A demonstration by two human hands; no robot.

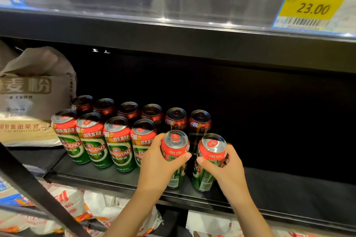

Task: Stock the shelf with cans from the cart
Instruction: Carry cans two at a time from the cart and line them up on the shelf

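Two rows of red-and-green beer cans stand on the black shelf [279,184]; the front row [96,140] holds several cans and the back row [154,115] sits in shadow. My left hand [156,163] grips a can [174,150] at the right end of the front row, its base on or just above the shelf. My right hand [229,169] grips a second can [210,152] beside it, tilted slightly right. The cart is out of sight.
A brown paper flour sack [32,98] fills the shelf's left end. The upper shelf edge carries a yellow 23.00 price tag [312,7]. White and red bags [77,204] lie on the shelf below. A dark diagonal bar [38,190] crosses the lower left.
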